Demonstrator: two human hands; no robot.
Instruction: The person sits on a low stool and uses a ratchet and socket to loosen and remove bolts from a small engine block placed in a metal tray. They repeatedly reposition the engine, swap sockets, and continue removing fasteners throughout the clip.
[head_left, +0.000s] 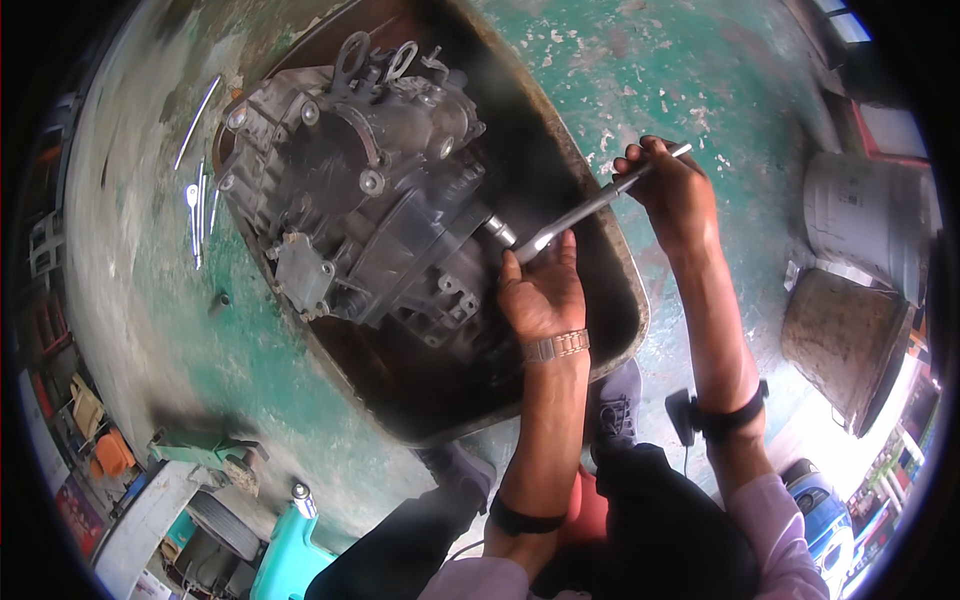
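A dark, greasy cast-metal gearbox sits in a rusty metal tray. My left hand is closed around the head end of a long steel wrench handle, where a shiny socket meets the gearbox's right side. My right hand grips the far end of the same handle, above and to the right of my left hand, outside the tray's edge. The socket's end against the gearbox is partly in shadow. Several long steel tools lie on the floor left of the tray, near a small loose socket.
Grey buckets stand at the right on the worn green floor. At the lower left are a metal stand, a tyre and a teal plastic container. My legs and shoes are below the tray.
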